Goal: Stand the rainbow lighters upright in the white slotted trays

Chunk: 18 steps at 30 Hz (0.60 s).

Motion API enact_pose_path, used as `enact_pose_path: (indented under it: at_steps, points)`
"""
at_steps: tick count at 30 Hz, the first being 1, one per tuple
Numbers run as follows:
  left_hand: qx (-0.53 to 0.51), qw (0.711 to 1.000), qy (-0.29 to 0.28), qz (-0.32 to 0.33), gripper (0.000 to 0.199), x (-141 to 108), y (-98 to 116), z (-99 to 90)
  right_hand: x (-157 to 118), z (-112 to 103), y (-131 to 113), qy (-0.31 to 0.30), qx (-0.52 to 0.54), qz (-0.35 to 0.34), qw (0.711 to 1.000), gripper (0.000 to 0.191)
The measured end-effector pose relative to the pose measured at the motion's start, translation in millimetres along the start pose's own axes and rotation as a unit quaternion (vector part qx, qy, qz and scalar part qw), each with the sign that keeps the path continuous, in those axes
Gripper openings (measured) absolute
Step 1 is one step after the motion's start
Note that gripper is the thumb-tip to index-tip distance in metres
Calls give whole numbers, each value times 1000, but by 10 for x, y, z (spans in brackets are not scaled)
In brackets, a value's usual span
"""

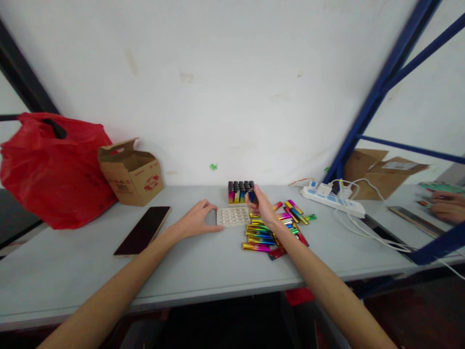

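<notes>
Grey table (203, 269) spans your view; red bag (61, 169) at far left, carton (134, 179) beside it, phone (145, 230) nearer you. Your left hand (196, 218) is at the pale tray's (232, 216) left end, thumb and fingers spread in a C; firm contact, cannot tell. Your right hand (267, 206) is over the tray's right end, fingertips pinching a dark piece (253, 196), likely a lighter, just beside the upright lighters (241, 186) in their box (238, 203). Glossy pieces (257, 240) lie loose to the right. Step in hand, by my reading: handling one piece while bracing the tray; moving it calls for clearance from the lighters.
</notes>
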State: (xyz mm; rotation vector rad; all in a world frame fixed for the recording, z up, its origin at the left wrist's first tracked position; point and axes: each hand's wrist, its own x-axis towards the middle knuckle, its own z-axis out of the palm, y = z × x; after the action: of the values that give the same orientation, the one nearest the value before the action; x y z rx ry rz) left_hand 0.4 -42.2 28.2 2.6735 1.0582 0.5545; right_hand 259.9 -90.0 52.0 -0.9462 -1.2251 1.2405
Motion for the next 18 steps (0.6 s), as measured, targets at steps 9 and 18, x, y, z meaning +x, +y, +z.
enact_pose_path:
  at_steps: [9, 18]
  points:
    - [-18, 1000, 1, 4, 73, -24, -3, 3, -8, -22, 14, 45, -10, 45, 998, 45]
    - [-31, 999, -8, 3, 75, -35, 47, 1, 37, 23, 44, 13, -33, -13, 999, 55]
